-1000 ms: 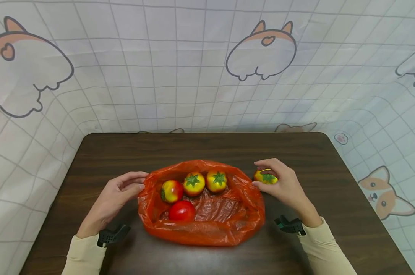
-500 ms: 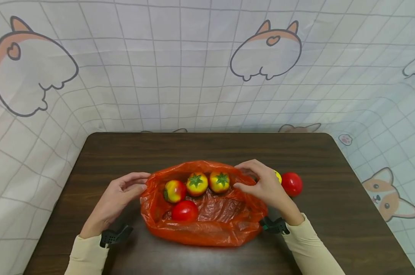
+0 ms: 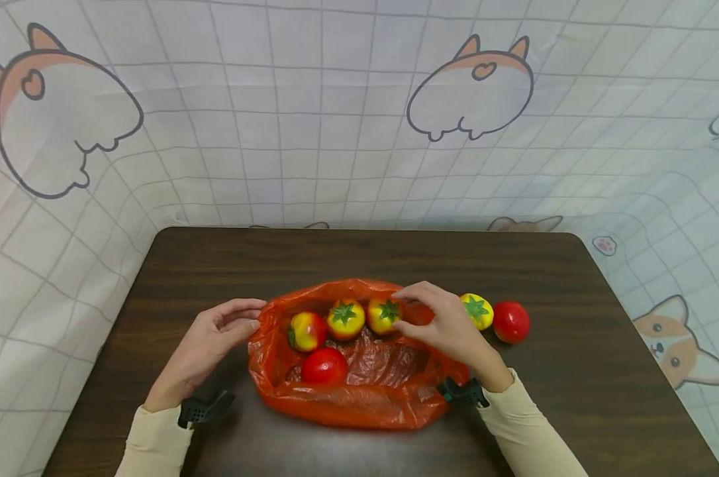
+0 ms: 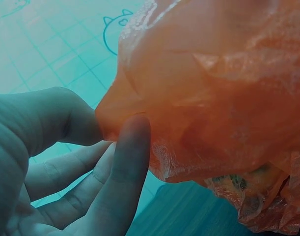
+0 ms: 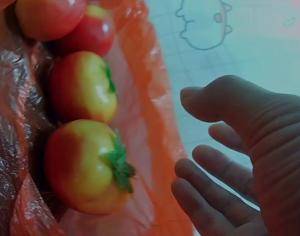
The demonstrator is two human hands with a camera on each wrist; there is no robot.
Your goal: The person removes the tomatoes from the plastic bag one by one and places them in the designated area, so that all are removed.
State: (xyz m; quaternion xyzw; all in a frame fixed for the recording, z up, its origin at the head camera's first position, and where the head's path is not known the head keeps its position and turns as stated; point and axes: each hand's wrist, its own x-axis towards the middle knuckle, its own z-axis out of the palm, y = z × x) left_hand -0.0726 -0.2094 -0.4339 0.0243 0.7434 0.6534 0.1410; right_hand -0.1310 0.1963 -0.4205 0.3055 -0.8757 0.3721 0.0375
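An orange-red plastic bag (image 3: 359,405) lies with its mouth spread on the table. Inside it are several tomatoes: one yellow-red tomato (image 3: 308,331) on its side, two with green star-shaped tops facing up, and a plain red one (image 3: 325,366) near the front. My left hand (image 3: 207,344) pinches the bag's left rim between thumb and finger; the left wrist view shows the plastic (image 4: 199,98) caught there. My right hand (image 3: 449,331) hovers over the bag's right side, thumb and fingers apart with nothing between them. Its fingertips are near the rightmost tomato (image 5: 86,167) in the bag.
Right of the bag, a yellow tomato (image 3: 477,311) with a green top and a red tomato (image 3: 511,322) sit side by side on the dark wooden table (image 3: 574,397). A white cloth (image 3: 335,132) with a grid and cartoon dogs hangs behind the table.
My right hand has moved left from the yellow tomato on the table to over the bag, uncovering both tomatoes at the right. My left hand stays at the bag's rim.
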